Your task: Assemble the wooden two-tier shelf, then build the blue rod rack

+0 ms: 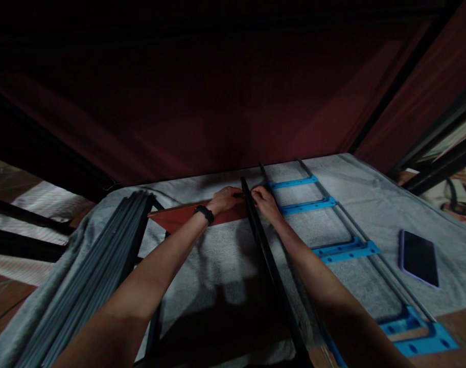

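1. Nearest, a long straight black bar (270, 266) runs from the near edge of the grey fabric sheet (386, 204) towards its far edge, passing between the two forearms.
2. By the sheet's near right corner begins a ladder-like row of blue slotted brackets (428, 343) on slim grey metal rods (348, 221), stretching away towards the far edge.
3. A dark-screened phone with a pale purple rim (419, 258) lies near the right edge, beside that row.
4. Along the left edge lies a bundle of long grey tubes (98, 271), side by side.
5. Farther in, a flat reddish-brown board (179, 217) spans from near the tubes' far ends to the black bar.
6. The left hand (224, 200), a black band (204, 213) on its wrist, is over the board's far right part — fingers curled beside the bar; whether they grip cannot be told.
7. The right hand (265, 201) is just across the bar, fingers bent close to its right side — its grip is unclear too.
8. Beyond the far edge rises a dark red panel (256, 122).
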Demonstrator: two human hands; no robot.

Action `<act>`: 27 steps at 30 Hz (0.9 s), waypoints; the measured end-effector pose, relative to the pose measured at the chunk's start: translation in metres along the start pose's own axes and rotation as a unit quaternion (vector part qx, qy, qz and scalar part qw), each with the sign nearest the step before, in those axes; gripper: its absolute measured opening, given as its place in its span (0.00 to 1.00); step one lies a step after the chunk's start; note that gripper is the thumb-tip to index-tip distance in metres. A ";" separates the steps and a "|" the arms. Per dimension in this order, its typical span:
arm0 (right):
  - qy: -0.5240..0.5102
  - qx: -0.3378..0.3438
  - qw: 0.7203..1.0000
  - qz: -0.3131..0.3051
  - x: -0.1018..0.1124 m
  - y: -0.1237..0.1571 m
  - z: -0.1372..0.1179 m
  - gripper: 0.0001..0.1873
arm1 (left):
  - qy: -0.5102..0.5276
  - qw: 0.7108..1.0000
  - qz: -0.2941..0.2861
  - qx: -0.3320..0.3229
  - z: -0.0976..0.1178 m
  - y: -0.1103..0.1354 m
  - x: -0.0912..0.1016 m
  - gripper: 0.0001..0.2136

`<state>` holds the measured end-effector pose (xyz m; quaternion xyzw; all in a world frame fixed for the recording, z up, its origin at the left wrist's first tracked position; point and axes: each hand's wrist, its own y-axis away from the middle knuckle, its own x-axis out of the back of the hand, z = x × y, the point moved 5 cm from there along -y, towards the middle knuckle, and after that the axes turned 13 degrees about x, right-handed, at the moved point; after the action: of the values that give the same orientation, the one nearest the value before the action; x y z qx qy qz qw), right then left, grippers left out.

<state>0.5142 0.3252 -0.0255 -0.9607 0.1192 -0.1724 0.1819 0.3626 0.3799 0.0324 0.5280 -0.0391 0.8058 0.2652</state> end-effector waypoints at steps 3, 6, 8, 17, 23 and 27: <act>0.030 0.014 0.999 -0.023 0.000 -0.002 -0.002 0.10 | 0.010 1.000 0.001 -0.005 -0.001 -0.001 0.000 0.14; 0.071 0.021 0.996 -0.044 0.001 -0.005 -0.004 0.11 | 0.016 1.000 -0.006 -0.006 -0.002 -0.003 -0.001 0.14; 0.086 0.022 0.995 -0.047 0.001 -0.005 -0.005 0.12 | 0.018 1.000 -0.011 -0.006 -0.003 -0.004 -0.001 0.14; 0.048 0.020 0.998 -0.030 -0.001 -0.004 -0.005 0.09 | 0.008 1.000 -0.010 -0.008 -0.003 -0.004 -0.001 0.14; 0.129 0.058 0.989 -0.044 -0.005 -0.009 -0.005 0.13 | 0.006 1.000 -0.014 -0.003 -0.003 -0.004 -0.001 0.13; 0.171 0.064 0.982 -0.051 -0.007 -0.010 -0.002 0.14 | -0.002 1.000 -0.015 -0.002 -0.002 -0.003 0.000 0.14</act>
<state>0.5083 0.3356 -0.0216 -0.9082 0.0882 -0.3504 0.2113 0.3625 0.3829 0.0305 0.5295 -0.0335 0.8008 0.2780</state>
